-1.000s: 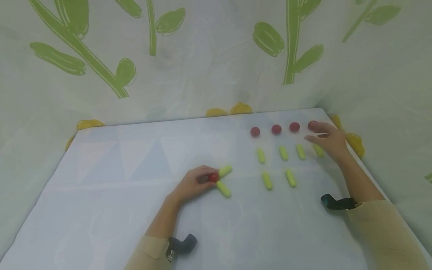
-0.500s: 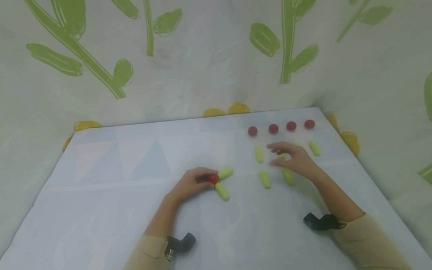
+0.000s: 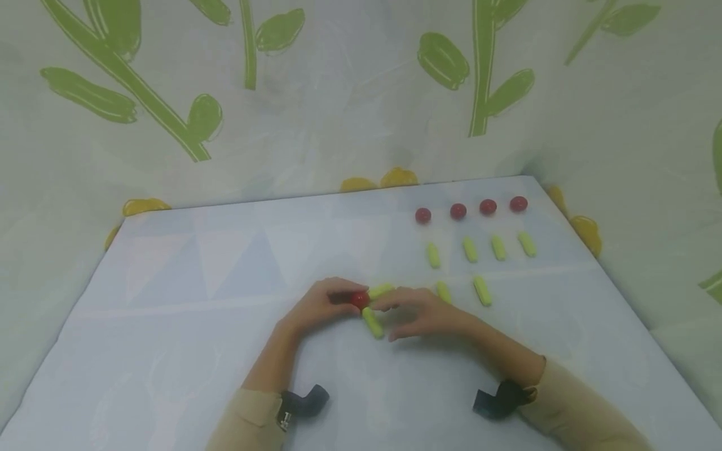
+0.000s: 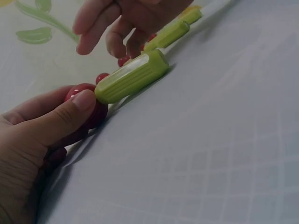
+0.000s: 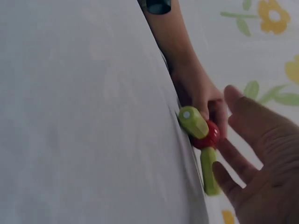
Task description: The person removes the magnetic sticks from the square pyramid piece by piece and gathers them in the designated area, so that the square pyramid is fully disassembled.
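In the head view my left hand (image 3: 316,308) pinches a glossy red ball (image 3: 360,300) between thumb and fingers, low over the white table. Two light-green ribbed rods stick out of this ball at an angle: a near rod (image 3: 373,323) and a far rod (image 3: 380,290). The left wrist view shows the thumb on the ball (image 4: 88,114) and one green rod (image 4: 133,77) up close. My right hand (image 3: 425,312) hovers just right of the rods, fingers parted, holding nothing. In the right wrist view its fingers (image 5: 229,179) overlap one rod (image 5: 209,170).
Several loose red balls (image 3: 459,211) form a row at the back right of the table (image 3: 186,369). In front of them lie several green rods (image 3: 470,249), with two more nearer, one rod (image 3: 482,290) and another partly behind my right hand. A leaf-patterned curtain (image 3: 350,113) hangs behind.
My right hand has come from the far-right red ball, left and nearer, to beside the held rods. The loose balls stay in their row. My left hand keeps its pinch.
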`<action>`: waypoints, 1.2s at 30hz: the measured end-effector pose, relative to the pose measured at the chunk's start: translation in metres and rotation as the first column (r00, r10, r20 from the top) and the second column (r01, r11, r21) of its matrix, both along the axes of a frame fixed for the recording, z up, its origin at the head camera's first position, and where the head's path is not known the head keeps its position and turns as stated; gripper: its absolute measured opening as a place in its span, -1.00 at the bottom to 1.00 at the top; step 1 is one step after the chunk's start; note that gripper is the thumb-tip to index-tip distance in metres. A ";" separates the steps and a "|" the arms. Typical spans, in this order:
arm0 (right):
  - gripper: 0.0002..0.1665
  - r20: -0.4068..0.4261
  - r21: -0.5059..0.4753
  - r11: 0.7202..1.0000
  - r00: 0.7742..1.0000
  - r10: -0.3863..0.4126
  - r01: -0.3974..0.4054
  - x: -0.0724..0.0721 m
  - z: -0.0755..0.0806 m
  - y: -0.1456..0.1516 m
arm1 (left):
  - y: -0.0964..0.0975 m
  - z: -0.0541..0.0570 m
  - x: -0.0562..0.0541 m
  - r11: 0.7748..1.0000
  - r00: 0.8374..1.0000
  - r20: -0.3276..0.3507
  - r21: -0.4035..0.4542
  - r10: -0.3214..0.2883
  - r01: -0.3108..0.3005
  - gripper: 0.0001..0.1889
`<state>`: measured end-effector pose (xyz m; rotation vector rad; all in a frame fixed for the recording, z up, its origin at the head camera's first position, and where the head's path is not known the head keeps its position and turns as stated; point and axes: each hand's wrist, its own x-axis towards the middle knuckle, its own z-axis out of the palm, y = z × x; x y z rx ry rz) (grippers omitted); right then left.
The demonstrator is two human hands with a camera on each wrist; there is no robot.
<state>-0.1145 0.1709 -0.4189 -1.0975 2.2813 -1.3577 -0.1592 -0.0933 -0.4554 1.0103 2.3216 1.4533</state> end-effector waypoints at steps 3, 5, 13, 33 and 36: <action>-0.39 -0.009 0.007 1.000 1.000 0.009 -0.009 0.002 -0.008 -0.008 | 0.001 -0.001 -0.001 1.000 1.000 -0.004 -0.001 -0.018 0.018 -0.56; -0.38 -0.015 0.000 1.000 1.000 -0.001 0.001 0.004 -0.012 -0.011 | 0.002 -0.001 -0.001 1.000 1.000 0.004 -0.007 -0.023 0.023 -0.55; -0.41 -0.189 -0.022 1.000 0.982 -0.001 -0.003 0.006 -0.025 -0.018 | 0.004 0.018 0.008 0.999 0.997 0.071 -0.051 -0.004 0.007 -0.56; -0.41 -0.172 0.142 0.988 0.985 -0.029 0.053 0.016 -0.014 -0.001 | 0.001 0.001 -0.001 1.000 0.998 0.065 -0.022 0.024 -0.023 -0.56; -0.33 -0.134 0.164 0.979 0.986 -0.097 0.119 0.021 -0.009 0.008 | 0.002 0.002 0.000 0.999 0.998 0.062 -0.034 0.030 -0.028 -0.56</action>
